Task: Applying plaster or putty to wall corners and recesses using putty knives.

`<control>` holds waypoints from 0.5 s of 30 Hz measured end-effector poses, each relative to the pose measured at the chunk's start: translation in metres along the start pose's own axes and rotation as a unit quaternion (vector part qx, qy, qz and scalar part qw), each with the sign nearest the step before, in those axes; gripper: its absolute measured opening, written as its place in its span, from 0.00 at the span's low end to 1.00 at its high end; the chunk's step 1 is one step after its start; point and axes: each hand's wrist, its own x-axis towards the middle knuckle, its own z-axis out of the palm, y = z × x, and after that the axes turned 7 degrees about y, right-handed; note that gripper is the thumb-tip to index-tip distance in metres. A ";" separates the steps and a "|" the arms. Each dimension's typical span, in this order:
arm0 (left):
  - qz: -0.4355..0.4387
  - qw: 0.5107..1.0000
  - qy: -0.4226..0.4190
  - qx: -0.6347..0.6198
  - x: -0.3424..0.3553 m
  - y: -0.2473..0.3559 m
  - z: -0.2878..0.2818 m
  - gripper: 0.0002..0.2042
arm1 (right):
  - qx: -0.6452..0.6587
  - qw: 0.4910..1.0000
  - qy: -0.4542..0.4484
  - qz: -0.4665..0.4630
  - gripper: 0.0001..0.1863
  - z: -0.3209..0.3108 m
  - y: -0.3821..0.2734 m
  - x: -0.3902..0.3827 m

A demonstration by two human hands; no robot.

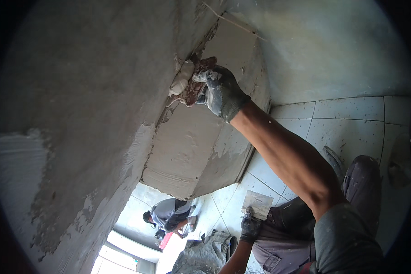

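My right hand, in a smeared grey glove, grips a brown, irregular flat piece, perhaps a scraper; its exact shape is unclear. A white lump of wet plaster sits along its left side, against the corner where the grey wall meets the plastered ledge. My left hand, also gloved, is low at centre, closed on a square steel trowel held near my knee.
Another person bends down at the lower left, near a pink object. A crumpled grey sack or sheet lies at the bottom centre. White floor tiles run along the right wall. A thin cord hangs at the top.
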 end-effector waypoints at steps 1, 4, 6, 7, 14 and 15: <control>0.016 0.999 -0.006 0.031 -0.001 0.007 0.004 0.20 | 0.012 1.000 -0.011 -0.020 0.14 0.001 -0.007 -0.007; 0.097 0.974 0.005 0.205 0.006 -0.016 -0.012 0.22 | 0.012 0.996 -0.065 -0.064 0.09 0.030 -0.034 -0.028; 0.159 0.929 -0.003 0.335 0.005 -0.020 -0.007 0.23 | -0.022 0.992 -0.084 -0.096 0.13 0.031 -0.064 -0.037; 0.138 0.943 -0.019 0.303 0.006 -0.011 0.003 0.23 | -0.058 0.985 -0.107 -0.122 0.18 0.026 -0.082 -0.043; 0.008 0.997 -0.028 -0.077 0.014 -0.023 -0.019 0.17 | -0.119 0.956 -0.195 -0.184 0.22 0.057 -0.179 -0.054; 0.006 0.996 -0.031 -0.079 0.011 -0.018 -0.017 0.17 | -0.138 0.951 -0.201 -0.191 0.21 0.024 -0.196 -0.075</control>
